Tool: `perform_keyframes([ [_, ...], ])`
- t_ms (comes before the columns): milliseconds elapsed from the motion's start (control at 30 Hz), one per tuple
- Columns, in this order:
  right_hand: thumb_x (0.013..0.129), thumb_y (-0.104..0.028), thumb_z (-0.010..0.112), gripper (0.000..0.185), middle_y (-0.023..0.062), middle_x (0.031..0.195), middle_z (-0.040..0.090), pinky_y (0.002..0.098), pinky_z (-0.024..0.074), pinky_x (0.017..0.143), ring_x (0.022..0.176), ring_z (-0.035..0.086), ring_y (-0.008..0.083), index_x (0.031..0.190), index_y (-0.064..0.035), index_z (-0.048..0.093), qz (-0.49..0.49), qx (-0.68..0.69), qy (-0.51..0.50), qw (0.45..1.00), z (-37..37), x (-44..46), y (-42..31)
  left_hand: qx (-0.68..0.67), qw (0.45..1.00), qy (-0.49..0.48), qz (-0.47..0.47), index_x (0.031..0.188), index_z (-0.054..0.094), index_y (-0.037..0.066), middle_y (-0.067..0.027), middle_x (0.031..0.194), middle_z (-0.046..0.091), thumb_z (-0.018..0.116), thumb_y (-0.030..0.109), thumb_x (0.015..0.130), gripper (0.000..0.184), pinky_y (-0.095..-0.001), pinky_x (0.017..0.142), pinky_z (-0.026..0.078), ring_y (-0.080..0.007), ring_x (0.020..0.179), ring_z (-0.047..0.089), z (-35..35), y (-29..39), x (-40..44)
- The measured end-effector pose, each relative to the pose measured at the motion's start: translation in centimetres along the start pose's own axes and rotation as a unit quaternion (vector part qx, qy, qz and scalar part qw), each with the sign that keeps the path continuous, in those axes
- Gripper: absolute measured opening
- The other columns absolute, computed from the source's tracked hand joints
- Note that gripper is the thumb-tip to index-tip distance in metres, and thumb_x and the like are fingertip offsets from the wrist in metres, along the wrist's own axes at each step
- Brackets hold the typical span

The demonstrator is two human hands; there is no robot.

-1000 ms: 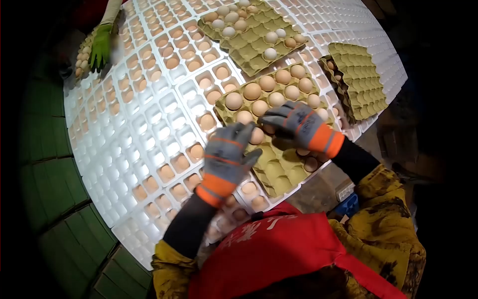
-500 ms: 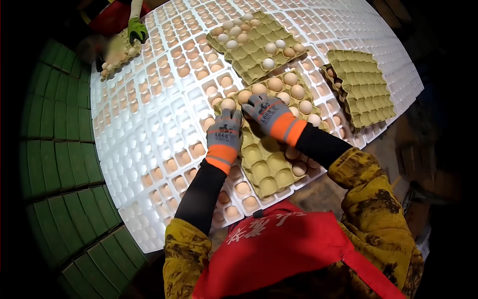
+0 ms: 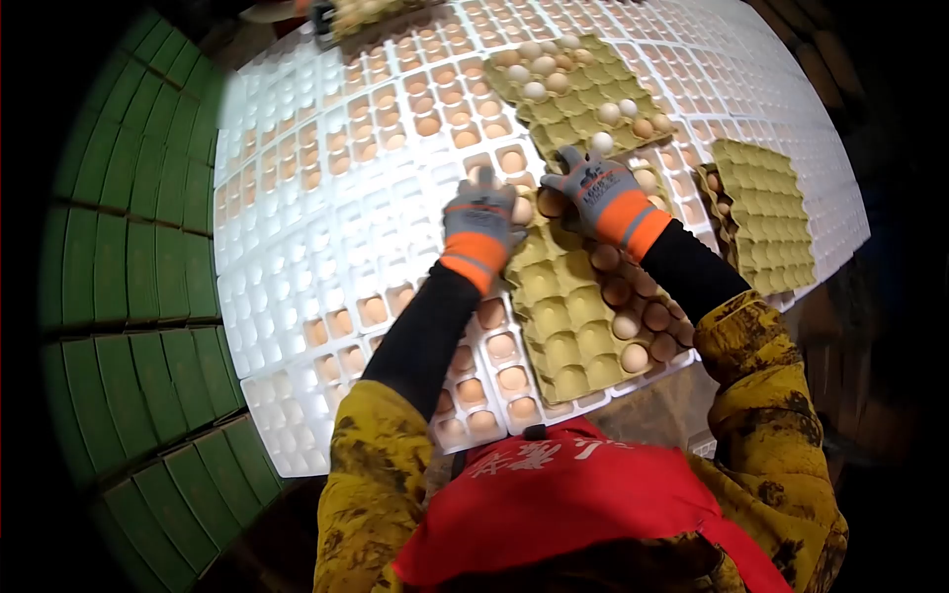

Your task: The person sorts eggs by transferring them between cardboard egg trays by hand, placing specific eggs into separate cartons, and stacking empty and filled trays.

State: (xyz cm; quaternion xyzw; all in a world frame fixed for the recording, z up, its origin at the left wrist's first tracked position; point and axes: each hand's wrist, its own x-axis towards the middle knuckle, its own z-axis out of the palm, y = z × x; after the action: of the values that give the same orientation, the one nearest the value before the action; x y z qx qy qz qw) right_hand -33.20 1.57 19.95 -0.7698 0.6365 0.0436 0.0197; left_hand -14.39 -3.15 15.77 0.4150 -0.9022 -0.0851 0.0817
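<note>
My left hand (image 3: 482, 222), in a grey and orange glove, is over the white foam tray (image 3: 381, 252) at the left edge of a pulp egg tray (image 3: 563, 296). Its fingers curl downward and are blurred; what they hold is hidden. An egg (image 3: 522, 210) shows beside its thumb. My right hand (image 3: 598, 198), gloved alike, reaches over the pulp tray, with fingers closed around a brown egg (image 3: 552, 204). The tray's left columns are bare cups, while several eggs (image 3: 627, 323) sit in its right columns, partly under my right forearm.
Another pulp tray (image 3: 583, 104) with white and brown eggs lies beyond. To the right, a tilted pulp tray (image 3: 766, 217) covers more eggs. Foam trays with eggs spread across the table. Green boxes (image 3: 99, 267) are stacked at left. Another person's dark-gloved hand (image 3: 324, 22) is beside a far tray.
The view has shifted, so the table appears further right and lower. My left hand has moved off the pulp tray's edge to the foam cells. The other person's hand and tray moved farther up.
</note>
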Motion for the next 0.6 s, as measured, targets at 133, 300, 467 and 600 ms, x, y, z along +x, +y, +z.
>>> perform_keyframes([
  [133,0.069,-0.031,0.077,0.039,0.0130,0.107,0.058,0.0441,0.0503,0.083,0.099,0.061,0.0331,0.103,-0.0144,0.066,0.026,0.108,0.013,0.994,-0.5,0.8,0.2,-0.151,0.988,0.014,-0.036,0.107,0.067,0.014,-0.0118,0.115,0.056,0.077,0.037,0.074,0.041,-0.0420,0.081,0.052,-0.0333,0.100,0.060,-1.7,-1.8,-0.9],
  [300,0.077,-0.035,0.079,0.047,0.0112,0.109,0.064,0.0374,0.0508,0.090,0.101,0.062,0.0244,0.113,-0.0082,0.066,0.037,0.496,0.076,0.864,-1.9,9.4,-5.4,-0.327,0.899,0.191,-0.219,0.116,0.066,0.005,-0.0118,0.115,0.060,0.082,0.022,0.075,0.047,-0.0355,0.090,0.049,-0.0235,0.103,0.060,1.0,-21.2,-4.3],
  [467,0.077,-0.047,0.071,0.049,0.0142,0.115,0.060,0.0401,0.0498,0.088,0.104,0.062,0.0304,0.115,-0.0162,0.064,0.024,0.276,0.054,0.959,3.5,21.7,-14.0,-0.100,0.945,0.201,-0.240,0.119,0.066,0.013,-0.0120,0.120,0.055,0.079,0.033,0.077,0.049,-0.0372,0.088,0.050,-0.0291,0.104,0.061,0.9,-28.4,-1.9],
  [600,0.084,-0.045,0.064,0.047,0.0158,0.124,0.058,0.0419,0.0487,0.093,0.109,0.061,0.0327,0.124,-0.0195,0.063,0.053,0.215,0.053,0.974,7.1,25.4,-16.5,0.046,0.966,0.035,-0.251,0.129,0.059,0.016,-0.0169,0.127,0.052,0.064,0.048,0.087,0.053,-0.0410,0.089,0.051,-0.0341,0.108,0.061,-0.4,-29.1,-0.8],
])
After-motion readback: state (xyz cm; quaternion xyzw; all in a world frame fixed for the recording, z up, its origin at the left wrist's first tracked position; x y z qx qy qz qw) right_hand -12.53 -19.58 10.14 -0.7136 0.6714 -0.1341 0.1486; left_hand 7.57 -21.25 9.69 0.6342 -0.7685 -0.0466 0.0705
